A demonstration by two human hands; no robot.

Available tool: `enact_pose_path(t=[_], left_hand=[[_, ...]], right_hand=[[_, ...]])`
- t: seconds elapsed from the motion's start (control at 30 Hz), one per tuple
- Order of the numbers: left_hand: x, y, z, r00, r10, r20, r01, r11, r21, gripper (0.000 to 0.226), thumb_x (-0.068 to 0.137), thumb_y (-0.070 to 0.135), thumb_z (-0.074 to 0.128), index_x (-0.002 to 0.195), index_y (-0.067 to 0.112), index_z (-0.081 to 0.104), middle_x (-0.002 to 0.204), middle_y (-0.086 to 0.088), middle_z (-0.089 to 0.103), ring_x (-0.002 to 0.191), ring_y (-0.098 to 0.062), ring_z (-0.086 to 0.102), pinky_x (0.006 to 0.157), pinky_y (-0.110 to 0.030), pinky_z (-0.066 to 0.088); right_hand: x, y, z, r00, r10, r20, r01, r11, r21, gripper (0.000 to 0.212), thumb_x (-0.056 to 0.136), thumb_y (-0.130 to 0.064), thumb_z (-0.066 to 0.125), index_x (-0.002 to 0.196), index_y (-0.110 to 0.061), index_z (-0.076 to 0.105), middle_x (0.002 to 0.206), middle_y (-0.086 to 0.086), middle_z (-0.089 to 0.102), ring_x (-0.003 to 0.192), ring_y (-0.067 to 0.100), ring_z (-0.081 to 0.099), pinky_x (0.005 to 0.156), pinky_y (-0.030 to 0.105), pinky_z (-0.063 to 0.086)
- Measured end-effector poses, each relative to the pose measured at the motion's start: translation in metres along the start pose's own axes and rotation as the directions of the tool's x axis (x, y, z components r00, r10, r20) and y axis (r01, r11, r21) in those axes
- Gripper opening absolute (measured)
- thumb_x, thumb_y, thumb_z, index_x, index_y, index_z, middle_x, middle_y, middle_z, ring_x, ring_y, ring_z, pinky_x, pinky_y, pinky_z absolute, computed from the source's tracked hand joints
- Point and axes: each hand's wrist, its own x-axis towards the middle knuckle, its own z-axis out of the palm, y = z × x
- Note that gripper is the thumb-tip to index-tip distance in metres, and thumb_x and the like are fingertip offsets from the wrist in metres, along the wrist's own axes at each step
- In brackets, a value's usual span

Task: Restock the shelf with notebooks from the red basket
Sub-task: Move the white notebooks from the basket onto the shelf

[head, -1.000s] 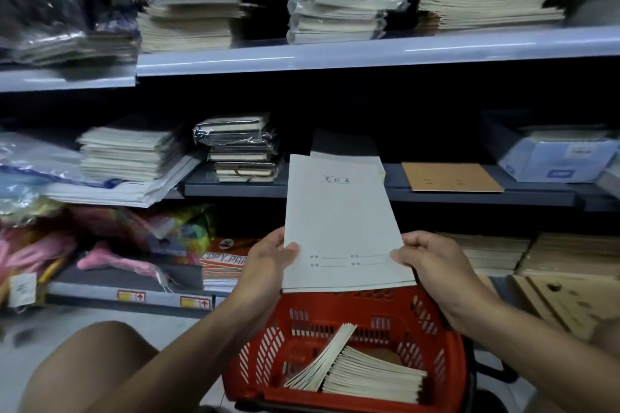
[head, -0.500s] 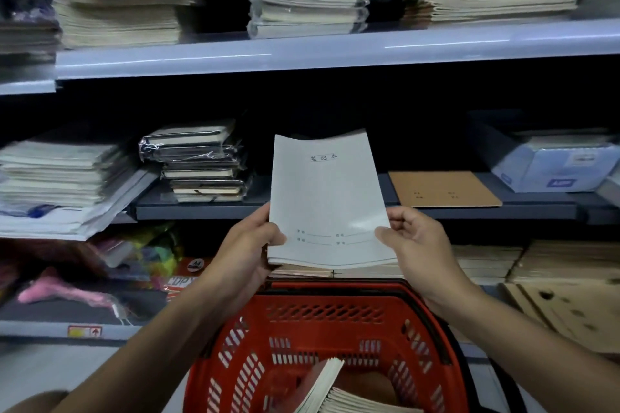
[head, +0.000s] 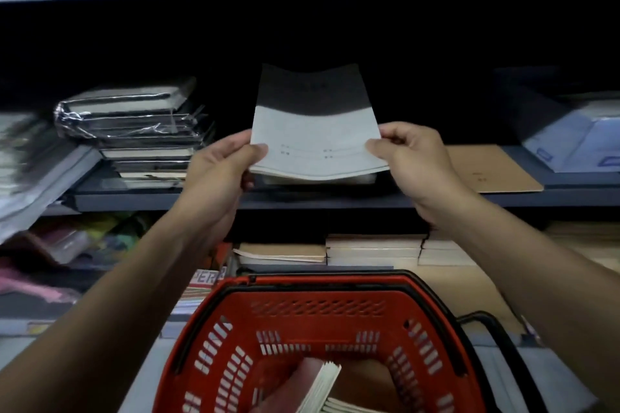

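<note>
1. Progress: one batch of pale notebooks (head: 315,141) is held over the dark middle shelf (head: 235,201), its far half already in the shelf's shadow and its near edge just above the shelf board. It is judged to be mid-placement and not yet released.
2. Remaining: more notebooks (head: 332,392) are seen in the red basket (head: 322,318) below, so restocking is judged unfinished.
3. Hand state: the left hand (head: 221,171) is clamped on the batch's near-left corner, and the right hand (head: 412,161) on the near-right corner, thumbs on top.
4. Orientation: the long axis runs front to back, the far end pointing into the shelf. The cover faces up, and the stack sags slightly at its near edge.
</note>
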Motion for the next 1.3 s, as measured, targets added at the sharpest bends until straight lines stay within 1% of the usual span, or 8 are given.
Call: enact_pose_path(t=[0.13,0.23,0.37,0.5,0.67,0.83,1.0,1.3], left_hand=[[0.021,-0.002,0.007,0.998,0.047,-0.052,-0.045,0.998,0.037,0.021,0.099,0.007,0.063,0.114,0.017,0.075,0.106,0.000,0.080,0.106,-0.013,0.074,0.095,-0.025,0.054],[0.036,-0.008,0.011,0.994,0.036,-0.103,-0.033,0.999,0.032,0.015,0.096,0.010,0.068,0.100,0.022,0.075,0.097,0.006,0.080,0.100,-0.006,0.074,0.094,-0.017,0.053],[0.053,-0.017,0.009,0.990,0.012,-0.140,-0.009,1.000,0.020,0.027,0.088,0.023,0.079,0.113,0.015,0.075,0.106,0.002,0.080,0.113,-0.013,0.070,0.114,-0.034,0.045],[0.058,-0.025,0.012,0.994,0.009,-0.105,0.000,0.996,0.089,0.034,0.090,0.028,0.078,0.119,0.010,0.075,0.110,0.001,0.078,0.110,-0.011,0.071,0.110,-0.031,0.050],[0.057,-0.039,0.013,0.997,0.051,-0.060,-0.034,0.966,0.257,0.021,0.102,0.026,0.064,0.083,0.023,0.075,0.085,0.020,0.075,0.085,0.011,0.066,0.088,-0.007,0.049],[0.051,-0.043,0.003,0.995,0.101,-0.024,-0.086,0.929,0.360,0.065,0.095,0.043,0.071,0.153,0.024,0.048,0.145,0.004,0.058,0.131,-0.005,0.055,0.107,-0.022,0.044],[0.036,-0.047,-0.005,0.969,0.232,0.084,-0.243,0.840,0.486,0.062,0.086,0.036,0.083,0.143,0.022,0.061,0.140,0.009,0.063,0.130,-0.001,0.057,0.107,-0.018,0.047],[0.026,-0.044,-0.001,0.951,0.308,-0.032,-0.232,0.776,0.587,0.052,0.088,0.031,0.081,0.135,0.017,0.068,0.130,0.005,0.070,0.112,0.003,0.065,0.101,-0.016,0.051]], right_hand=[[0.019,0.010,0.010,1.000,0.007,-0.014,-0.008,0.999,-0.043,0.027,0.092,-0.015,0.068,0.105,0.009,0.067,0.117,0.037,0.061,0.103,0.054,0.064,0.091,0.068,0.050],[0.029,0.010,0.018,0.999,0.034,-0.013,-0.035,0.996,-0.079,0.036,0.088,-0.017,0.064,0.105,0.015,0.059,0.106,0.040,0.064,0.073,0.026,0.055,0.068,0.066,0.049],[0.043,0.014,0.022,0.995,0.074,-0.062,-0.081,0.989,-0.127,0.030,0.091,-0.014,0.062,0.094,0.015,0.057,0.070,0.007,0.041,0.066,0.018,0.035,0.060,0.034,0.030],[0.048,0.024,0.022,0.992,0.091,-0.088,-0.107,0.973,-0.207,0.028,0.093,-0.015,0.061,0.096,0.013,0.062,0.073,0.005,0.043,0.068,0.019,0.040,0.062,0.033,0.037],[0.050,0.034,0.019,0.994,0.074,-0.076,-0.097,0.925,-0.369,0.023,0.092,-0.018,0.056,0.072,-0.007,0.051,0.067,0.005,0.037,0.060,0.018,0.035,0.055,0.029,0.029],[0.047,0.041,0.014,1.000,0.023,0.018,-0.011,0.877,-0.481,0.033,0.099,-0.041,0.063,0.126,-0.022,0.067,0.110,0.000,0.067,0.104,0.014,0.061,0.094,0.026,0.045],[0.026,0.034,0.006,0.990,-0.048,0.133,0.117,0.808,-0.577,0.072,0.090,-0.054,0.073,0.151,-0.018,0.055,0.150,0.002,0.055,0.139,0.020,0.051,0.114,0.027,0.037],[0.017,0.040,0.012,0.985,-0.119,0.127,0.173,0.760,-0.626,0.073,0.091,-0.057,0.074,0.149,-0.016,0.058,0.152,0.001,0.055,0.141,0.020,0.049,0.119,0.038,0.039]])
